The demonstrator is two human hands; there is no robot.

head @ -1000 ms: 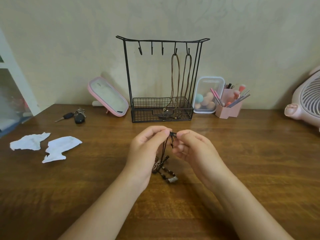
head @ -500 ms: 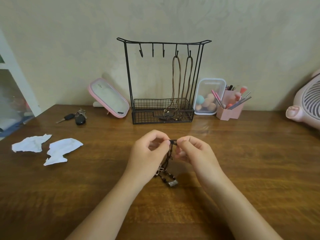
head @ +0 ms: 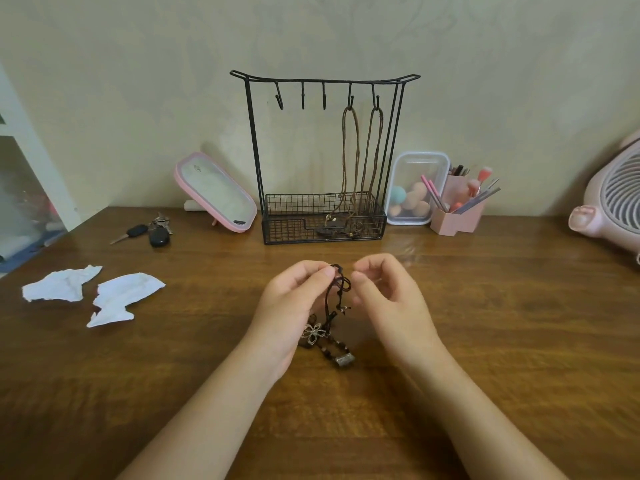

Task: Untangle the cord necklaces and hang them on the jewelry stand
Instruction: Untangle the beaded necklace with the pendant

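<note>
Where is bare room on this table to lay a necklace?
Bare wood lies between the right hand and the fan, and between the torn paper and the left hand. At the back it is crowded: keys, mirror, jewelry stand, brush holder.

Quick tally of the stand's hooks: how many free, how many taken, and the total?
Free hooks: 3
Taken hooks, each with a brown necklace: 2
Total: 5 hooks on the stand
</note>
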